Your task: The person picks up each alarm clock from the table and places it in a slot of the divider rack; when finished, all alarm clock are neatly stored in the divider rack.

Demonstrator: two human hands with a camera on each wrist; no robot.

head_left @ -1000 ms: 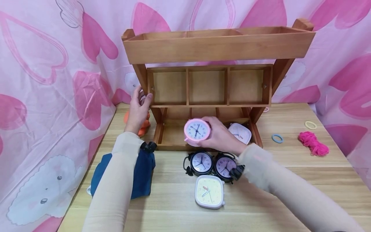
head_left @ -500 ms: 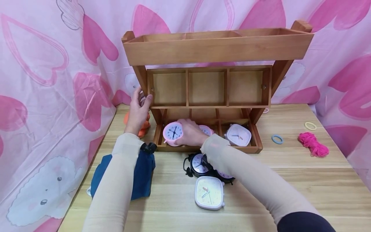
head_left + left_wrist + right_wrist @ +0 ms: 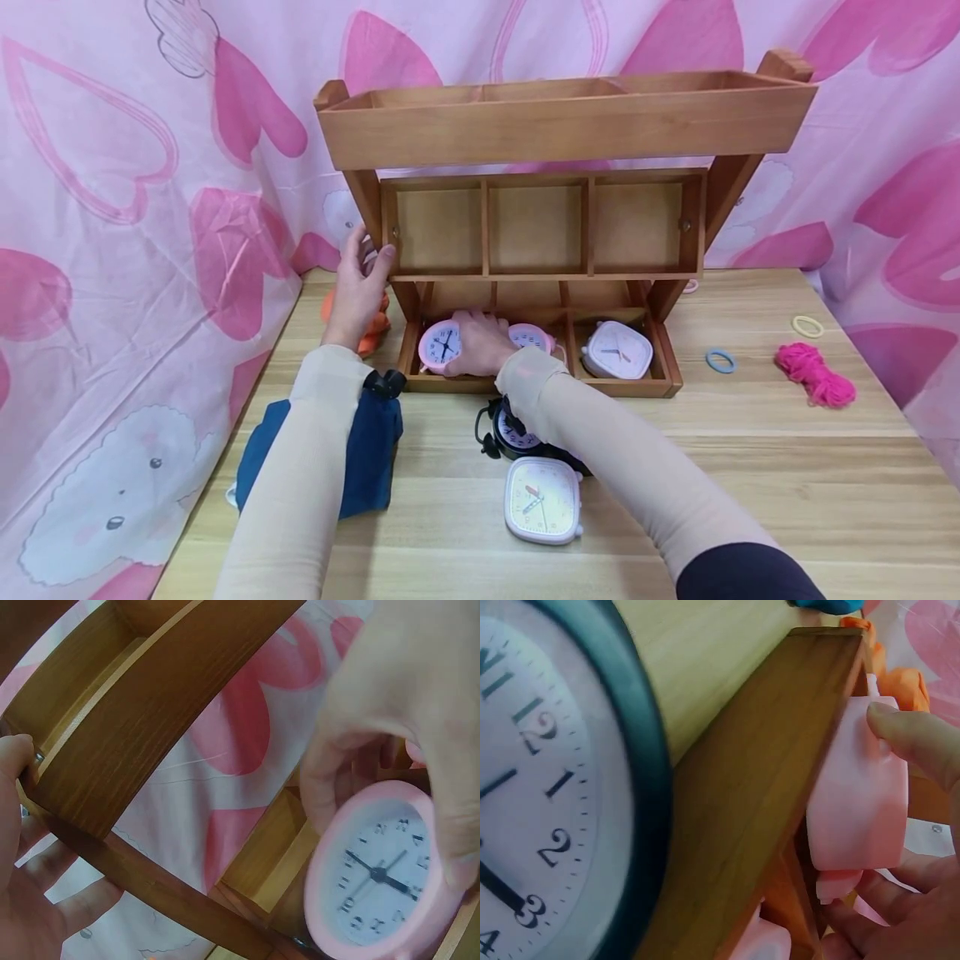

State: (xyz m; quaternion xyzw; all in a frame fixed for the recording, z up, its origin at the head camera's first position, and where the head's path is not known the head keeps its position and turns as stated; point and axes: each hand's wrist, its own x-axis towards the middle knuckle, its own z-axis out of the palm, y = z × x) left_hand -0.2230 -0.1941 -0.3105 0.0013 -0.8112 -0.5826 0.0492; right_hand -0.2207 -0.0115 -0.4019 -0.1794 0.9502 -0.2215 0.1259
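Note:
My right hand (image 3: 482, 343) grips a round pink alarm clock (image 3: 439, 347) in the left compartment of the bottom tier of a wooden shelf rack (image 3: 562, 129). The right wrist view shows the thumb and fingers on opposite sides of its pink body (image 3: 859, 787). With the thumb in front and the fingers behind, my left hand (image 3: 356, 292) holds the rack's left side at the middle tier. Partly behind my right wrist, a second pink clock (image 3: 528, 337) sits in the middle compartment. A white square clock (image 3: 617, 350) leans in the right one.
In front of the rack stand a black twin-bell clock (image 3: 512, 427), another mostly hidden by my sleeve, and a white square clock (image 3: 543, 500). Blue cloth (image 3: 371, 467) and an orange item (image 3: 375, 329) lie left; pink yarn (image 3: 813, 375) and hair ties (image 3: 721, 361) lie right.
My right hand has carried the pink clock left and down into the bottom tier's left compartment, uncovering the second pink clock. The left hand has stayed on the rack.

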